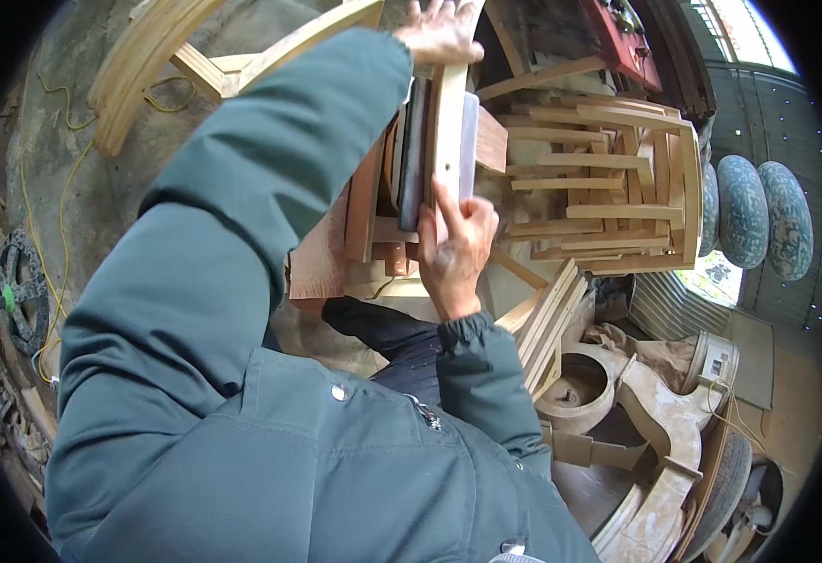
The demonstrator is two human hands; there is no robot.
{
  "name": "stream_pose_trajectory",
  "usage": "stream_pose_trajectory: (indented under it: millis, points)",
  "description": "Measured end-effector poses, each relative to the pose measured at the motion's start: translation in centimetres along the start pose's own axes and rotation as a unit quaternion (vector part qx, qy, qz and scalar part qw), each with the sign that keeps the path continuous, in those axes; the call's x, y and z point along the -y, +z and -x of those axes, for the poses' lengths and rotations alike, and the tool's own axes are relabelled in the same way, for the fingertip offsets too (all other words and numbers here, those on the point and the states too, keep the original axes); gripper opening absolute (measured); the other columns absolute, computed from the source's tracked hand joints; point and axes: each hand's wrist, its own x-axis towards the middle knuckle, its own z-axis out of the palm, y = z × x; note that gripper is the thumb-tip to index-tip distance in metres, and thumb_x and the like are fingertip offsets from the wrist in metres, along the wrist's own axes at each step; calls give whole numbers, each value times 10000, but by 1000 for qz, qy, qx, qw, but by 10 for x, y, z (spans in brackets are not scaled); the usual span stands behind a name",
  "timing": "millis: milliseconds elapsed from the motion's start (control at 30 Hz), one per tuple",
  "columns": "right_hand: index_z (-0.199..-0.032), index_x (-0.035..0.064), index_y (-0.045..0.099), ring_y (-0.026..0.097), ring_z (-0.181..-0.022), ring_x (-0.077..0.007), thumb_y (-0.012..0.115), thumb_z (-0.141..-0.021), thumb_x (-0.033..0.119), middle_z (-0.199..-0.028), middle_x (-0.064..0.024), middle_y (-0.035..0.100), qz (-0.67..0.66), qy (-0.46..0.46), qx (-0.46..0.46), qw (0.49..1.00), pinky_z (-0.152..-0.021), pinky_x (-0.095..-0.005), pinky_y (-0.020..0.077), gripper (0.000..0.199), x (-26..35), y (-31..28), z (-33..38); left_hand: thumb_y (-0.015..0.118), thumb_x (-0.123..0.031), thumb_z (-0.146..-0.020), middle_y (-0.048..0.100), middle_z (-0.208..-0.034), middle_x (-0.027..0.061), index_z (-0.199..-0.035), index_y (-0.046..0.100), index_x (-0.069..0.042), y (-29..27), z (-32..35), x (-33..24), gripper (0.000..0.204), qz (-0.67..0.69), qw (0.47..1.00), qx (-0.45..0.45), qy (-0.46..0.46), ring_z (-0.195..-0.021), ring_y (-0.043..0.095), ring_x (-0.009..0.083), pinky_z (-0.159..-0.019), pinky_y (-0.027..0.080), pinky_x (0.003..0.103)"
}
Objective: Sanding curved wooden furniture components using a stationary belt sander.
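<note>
A long pale wooden piece (449,113) with a small dark hole runs away from me, its far end at the upper edge of the view. At the far end, my left hand (439,36) is closed over it, its fingers partly cut off by the picture edge. Closer in, my right hand (458,249) pinches the near end, thumb on the left and index finger laid along the top. Beside the wood stand a dark grey bar (415,155) on the left and a light grey plate (469,141) on the right. Brown boards (364,202) stand further left.
Slatted wooden frames (608,188) are stacked at the right. Curved wooden parts (148,70) stand at the far left, near a yellow cord (66,225) on the floor. A large cast machine body (650,403) sits at the lower right, beside leaning wood strips (552,324).
</note>
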Motion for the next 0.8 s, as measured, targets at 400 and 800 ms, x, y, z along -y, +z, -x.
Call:
stream_pose_trajectory:
  millis: [400, 800]
  points:
    - [-1365, 162, 677, 510, -938, -305, 735, -896, 173, -948, -130, 518, 5, -19, -18, 1000, -860, -427, 434, 473, -22, 45, -105, 673, -438, -824, 610, -1242, 175, -1365, 544, -84, -28, -106, 53, 659, 30, 999, 10, -24, -1150, 592, 357, -901, 511, 487]
    - [-1420, 177, 612, 504, -993, -340, 732, -879, 149, -1043, -150, 508, -33, -34, 5, 999, -895, -455, 423, 555, -5, 13, -24, 586, -411, -924, 331, -1620, 293, -1645, 252, -96, -17, -24, 39, 855, -17, 1000, -15, -20, -1544, 277, 442, -1221, 196, 693]
